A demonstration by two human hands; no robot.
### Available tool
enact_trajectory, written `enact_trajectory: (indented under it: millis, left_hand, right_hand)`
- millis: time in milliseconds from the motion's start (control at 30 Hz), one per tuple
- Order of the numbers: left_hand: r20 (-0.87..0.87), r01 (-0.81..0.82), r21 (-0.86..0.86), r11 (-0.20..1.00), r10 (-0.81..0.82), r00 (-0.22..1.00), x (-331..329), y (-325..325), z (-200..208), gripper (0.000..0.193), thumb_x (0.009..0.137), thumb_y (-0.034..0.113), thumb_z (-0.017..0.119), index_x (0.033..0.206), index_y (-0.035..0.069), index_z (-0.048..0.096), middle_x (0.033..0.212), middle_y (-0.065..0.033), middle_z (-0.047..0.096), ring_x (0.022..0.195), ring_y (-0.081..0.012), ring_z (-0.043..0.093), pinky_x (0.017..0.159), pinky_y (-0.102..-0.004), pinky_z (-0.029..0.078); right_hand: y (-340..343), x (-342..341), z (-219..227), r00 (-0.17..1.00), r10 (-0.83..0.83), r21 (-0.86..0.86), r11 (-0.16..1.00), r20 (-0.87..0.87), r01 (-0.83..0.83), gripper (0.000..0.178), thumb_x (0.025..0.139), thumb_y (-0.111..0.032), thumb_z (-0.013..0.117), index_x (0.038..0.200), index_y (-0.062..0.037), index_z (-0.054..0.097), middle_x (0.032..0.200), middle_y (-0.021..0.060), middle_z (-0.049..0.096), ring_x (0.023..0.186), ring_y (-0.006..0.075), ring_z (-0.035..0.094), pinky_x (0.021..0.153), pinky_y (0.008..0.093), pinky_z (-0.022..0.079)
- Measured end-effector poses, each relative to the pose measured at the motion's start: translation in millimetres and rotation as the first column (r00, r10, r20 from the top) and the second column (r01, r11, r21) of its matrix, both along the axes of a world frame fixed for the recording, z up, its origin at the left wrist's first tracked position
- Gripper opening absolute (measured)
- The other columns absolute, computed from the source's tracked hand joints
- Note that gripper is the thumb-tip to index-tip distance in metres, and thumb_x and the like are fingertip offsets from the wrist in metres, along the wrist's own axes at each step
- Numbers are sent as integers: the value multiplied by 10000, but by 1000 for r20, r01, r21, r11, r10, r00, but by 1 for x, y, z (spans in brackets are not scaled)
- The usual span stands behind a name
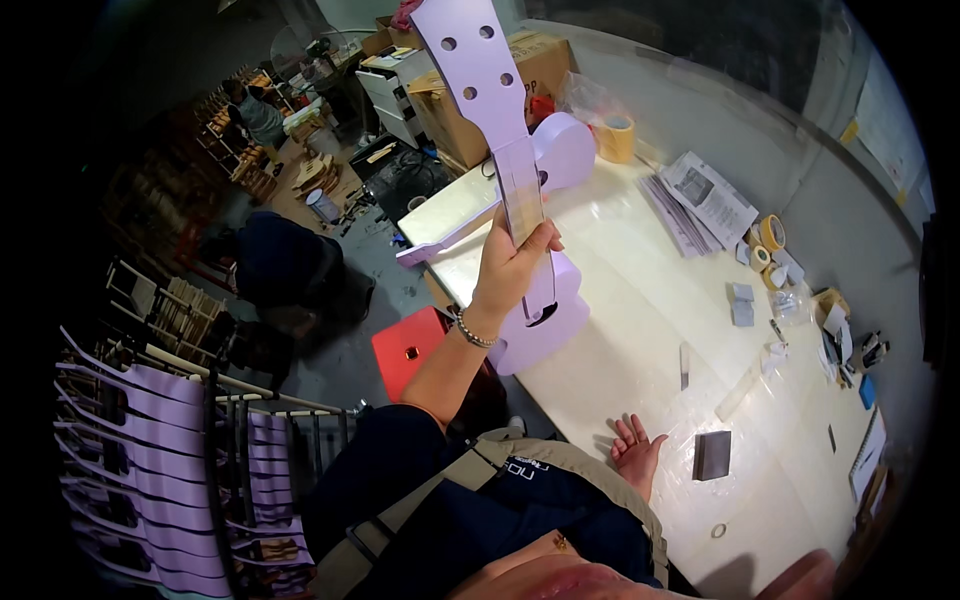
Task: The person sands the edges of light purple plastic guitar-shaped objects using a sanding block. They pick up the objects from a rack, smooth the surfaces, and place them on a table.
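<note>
A lilac ukulele (548, 335) without strings is held up in front of me, its headstock rising past the top of the picture. My left hand (511, 262) is wrapped round the neck, just above the body. Several round holes pierce the headstock. My right hand (636, 456) lies palm up near the table's front edge, its fingers apart and nothing in it. Beside it on the table is a dark rectangular block (712, 455). A second lilac ukulele (566, 152) lies on the table behind the held one, partly hidden by it.
Papers (705, 195), tape rolls (771, 233) and a thin strip (684, 366) lie on the white table (620, 300). A cardboard box (450, 115) stands behind. Lilac ukuleles hang on a rack (210, 470) at lower left; a red stool (410, 350) is left of the table. Farther left, a person (285, 258) bends over.
</note>
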State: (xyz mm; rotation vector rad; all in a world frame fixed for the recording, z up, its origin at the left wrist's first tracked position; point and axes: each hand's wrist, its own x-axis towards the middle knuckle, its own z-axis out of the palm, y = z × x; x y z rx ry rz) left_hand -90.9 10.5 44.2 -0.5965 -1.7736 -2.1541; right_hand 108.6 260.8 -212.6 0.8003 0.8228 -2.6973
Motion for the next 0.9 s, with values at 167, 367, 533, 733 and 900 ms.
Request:
enact_trajectory:
  millis: [167,367,533,733,900]
  left_hand:
    - [31,32,107,994,-35,999,-5,-1,4,284,882,85,488,1140,11,396,756,-76,521,716,-168,528,727,-312,432]
    - [191,63,442,895,-163,968,-12,-7,-6,300,892,140,478,1179,103,399,835,-42,476,776,-182,493,876,-444,397]
    - [323,-65,661,748,-205,924,-6,-22,-40,336,889,177,487,1200,113,376,852,-45,483,820,-182,502,916,-477,377]
    - [334,-325,195,925,249,909,-4,-53,-94,449,894,160,486,1257,-7,281,1214,-154,410,1115,-240,426,964,-361,348]
    - [-771,-768,-605,209,88,631,31,-84,-100,727,821,524,473,1326,43,270,1361,-179,278,1283,-356,202,1040,-502,-17]
  right_hand:
    - [0,-1,2,995,80,63,995,-56,-77,771,817,-672,214,1297,-82,344,1133,103,535,797,177,557,704,298,446]
    - [-25,-26,15,919,79,137,990,-386,-28,730,845,-571,376,1361,-86,201,1299,128,373,1188,241,382,977,368,309]
    - [-32,-41,30,901,-91,240,948,-425,209,752,811,-447,541,1359,-75,184,1337,115,324,1209,243,358,986,369,306]
    - [-27,-37,46,955,-185,221,946,-230,237,719,742,-325,597,1314,-30,275,1216,122,451,1117,238,444,933,366,374]
    - [-28,-40,56,966,-107,147,979,-235,144,669,755,-335,604,1287,-27,342,1175,116,490,1059,201,490,870,320,415]
